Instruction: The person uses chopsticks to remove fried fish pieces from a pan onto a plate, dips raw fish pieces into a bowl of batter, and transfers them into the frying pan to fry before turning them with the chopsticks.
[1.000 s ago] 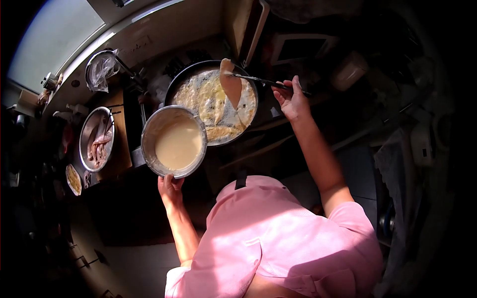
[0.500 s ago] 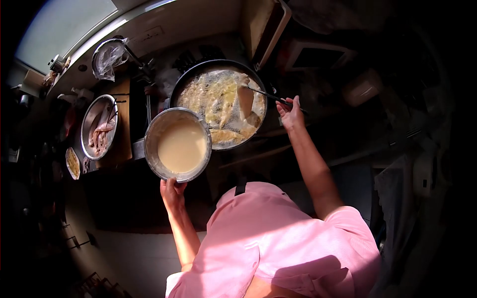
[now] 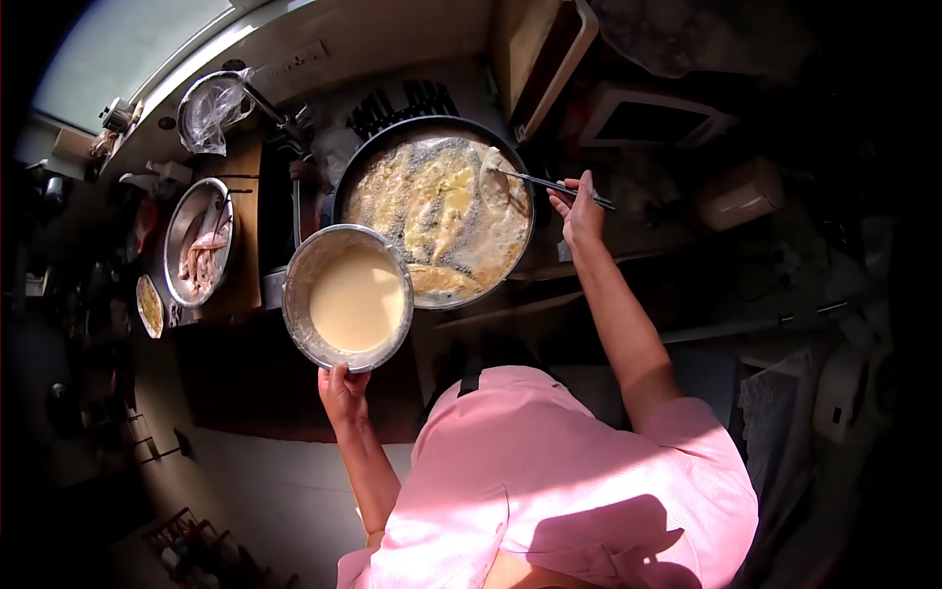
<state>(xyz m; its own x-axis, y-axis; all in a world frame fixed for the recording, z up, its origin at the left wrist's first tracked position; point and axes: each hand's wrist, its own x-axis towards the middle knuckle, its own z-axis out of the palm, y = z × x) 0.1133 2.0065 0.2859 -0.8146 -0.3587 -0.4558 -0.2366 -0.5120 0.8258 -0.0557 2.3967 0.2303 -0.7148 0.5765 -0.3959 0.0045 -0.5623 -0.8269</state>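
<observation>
My left hand [image 3: 343, 395] grips the near rim of a metal bowl [image 3: 297, 306] that holds pale, creamy batter [image 3: 358, 299]. The bowl is held beside the near left edge of a wide dark frying pan [image 3: 339, 187], overlapping it in view. Bubbling oil fills the pan around several long battered pieces [image 3: 453, 191]. On the right, my right hand [image 3: 583, 211] is closed around a pair of chopsticks [image 3: 559, 187]. Their tips touch a pale battered piece [image 3: 494, 177] at the pan's right side.
To the left, an oval metal basin [image 3: 174, 250] of raw fish-like pieces [image 3: 204, 260] rests near a wooden board [image 3: 245, 236]. A small dish [image 3: 149, 306] sits nearer. Behind the pan are dark slats [image 3: 402, 106]; a microwave-like appliance [image 3: 648, 120] stands back right.
The piece at the chopsticks, tilted up at the pan's right side before, now lies in the oil with bubbles around it. The bowl sits slightly lower in view.
</observation>
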